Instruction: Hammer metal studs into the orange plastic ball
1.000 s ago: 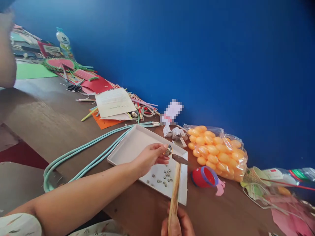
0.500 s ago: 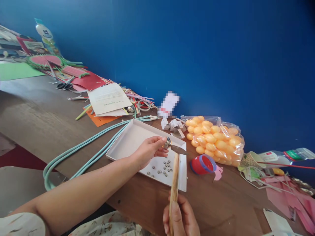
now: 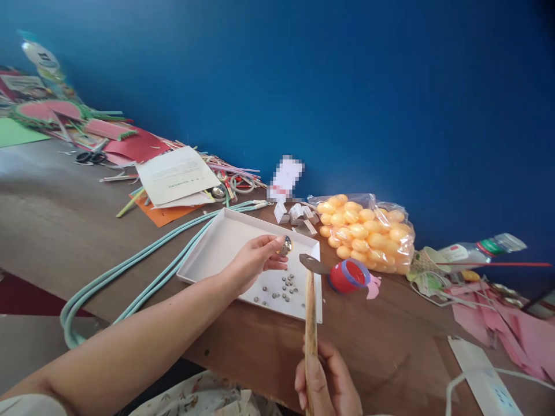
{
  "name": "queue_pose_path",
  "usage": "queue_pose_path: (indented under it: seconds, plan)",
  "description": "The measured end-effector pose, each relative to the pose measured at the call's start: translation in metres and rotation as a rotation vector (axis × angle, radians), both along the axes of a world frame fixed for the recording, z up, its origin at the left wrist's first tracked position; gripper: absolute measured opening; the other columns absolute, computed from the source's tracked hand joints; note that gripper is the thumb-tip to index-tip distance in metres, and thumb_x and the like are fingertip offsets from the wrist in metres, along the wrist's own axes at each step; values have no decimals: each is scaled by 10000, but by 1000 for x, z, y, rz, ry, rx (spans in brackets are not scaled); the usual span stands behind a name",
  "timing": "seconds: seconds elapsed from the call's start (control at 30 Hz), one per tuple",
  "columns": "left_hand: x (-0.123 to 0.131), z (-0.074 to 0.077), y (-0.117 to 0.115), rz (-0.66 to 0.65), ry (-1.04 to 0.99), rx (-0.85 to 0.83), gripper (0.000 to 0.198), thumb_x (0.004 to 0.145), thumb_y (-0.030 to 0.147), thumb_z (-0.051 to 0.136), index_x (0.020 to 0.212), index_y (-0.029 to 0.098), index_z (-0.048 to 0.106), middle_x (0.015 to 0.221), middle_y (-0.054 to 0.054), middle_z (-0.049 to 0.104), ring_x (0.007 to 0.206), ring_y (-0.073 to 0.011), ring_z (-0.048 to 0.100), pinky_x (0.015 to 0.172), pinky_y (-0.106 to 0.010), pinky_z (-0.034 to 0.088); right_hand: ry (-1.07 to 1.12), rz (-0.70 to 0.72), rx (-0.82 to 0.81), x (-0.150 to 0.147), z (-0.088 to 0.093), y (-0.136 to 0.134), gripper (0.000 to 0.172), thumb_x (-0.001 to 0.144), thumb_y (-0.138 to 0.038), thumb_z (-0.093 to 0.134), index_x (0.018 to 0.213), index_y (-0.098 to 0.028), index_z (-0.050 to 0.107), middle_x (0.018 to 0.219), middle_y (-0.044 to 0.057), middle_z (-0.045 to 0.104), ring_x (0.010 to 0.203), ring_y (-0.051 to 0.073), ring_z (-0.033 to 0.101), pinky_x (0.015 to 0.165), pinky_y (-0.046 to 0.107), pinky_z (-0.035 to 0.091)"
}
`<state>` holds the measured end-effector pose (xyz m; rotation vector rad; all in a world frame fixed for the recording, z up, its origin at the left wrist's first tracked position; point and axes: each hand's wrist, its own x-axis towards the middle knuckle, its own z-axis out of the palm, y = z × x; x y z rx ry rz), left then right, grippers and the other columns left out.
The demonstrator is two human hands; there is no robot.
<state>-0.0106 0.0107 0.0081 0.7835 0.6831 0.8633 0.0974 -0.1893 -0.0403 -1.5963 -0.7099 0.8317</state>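
My left hand (image 3: 254, 260) pinches a shiny silver jingle bell (image 3: 285, 246) between thumb and fingers, over a shallow white box lid (image 3: 207, 245). Several tiny silver bells (image 3: 287, 287) lie scattered on the lid's floor below it. In my right hand (image 3: 329, 378) is a hammer (image 3: 311, 323), gripped low on its wooden handle. Its dark metal head points up, over the lid's right edge, a small gap to the right of the bell. Just beyond the hammer head a red cup with a blue rim (image 3: 349, 275) lies on its side.
A clear bag of orange balls (image 3: 364, 231) rests against the blue wall. Looped pale-green cords (image 3: 143, 254) run left of the lid. Papers (image 3: 176, 176), straws and scissors (image 3: 91, 157) lie at the back left. On the right are a plastic bottle (image 3: 468, 251), pink paper (image 3: 489, 323) and a white power strip (image 3: 481, 370).
The hammer head has moved right, away from the bell it was beside, toward the red cup. My left hand still holds the bell. The whole view has shifted slightly right.
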Motion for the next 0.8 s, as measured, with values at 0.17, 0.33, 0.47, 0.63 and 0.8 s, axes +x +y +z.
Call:
queue_pose_path:
  seconds: [0.17,0.33,0.47,0.63,0.8]
  plan:
    - [0,-1,0,26,52,2,334,738,407,710,855,101,643,829,-67,650,683,-115,618,628,-226,552,-672,-173,-12,48,6,-32,333,790,-491,615,926,-188,638,856,85,643,720,208,612,630,312,484]
    - [1,-3,-2,-30,93,18,339,771,415,675,906,105,653,893,-79,652,715,-114,618,635,-212,555,-1188,-251,-141,102,4,-72,394,833,-527,543,948,-163,641,903,123,650,829,260,613,756,356,469]
    - [2,-4,-3,-25,114,29,335,765,417,679,896,110,657,885,-74,649,713,-111,615,638,-213,555,-1302,-256,-307,135,-3,-91,448,823,-591,497,935,-186,650,916,124,672,874,291,625,731,368,478]
    - [2,-5,-3,-17,117,47,349,758,430,681,893,109,658,890,-70,647,701,-107,613,629,-213,551,-1295,-276,-504,152,-3,-86,496,840,-615,412,969,-204,658,934,123,667,865,308,624,687,408,478]
    - [2,-8,-2,-12,119,58,375,746,449,687,898,109,654,900,-70,643,707,-108,611,635,-221,548,-1353,-260,-313,142,4,-61,427,865,-514,451,952,-165,681,872,130,670,848,298,602,771,424,461]
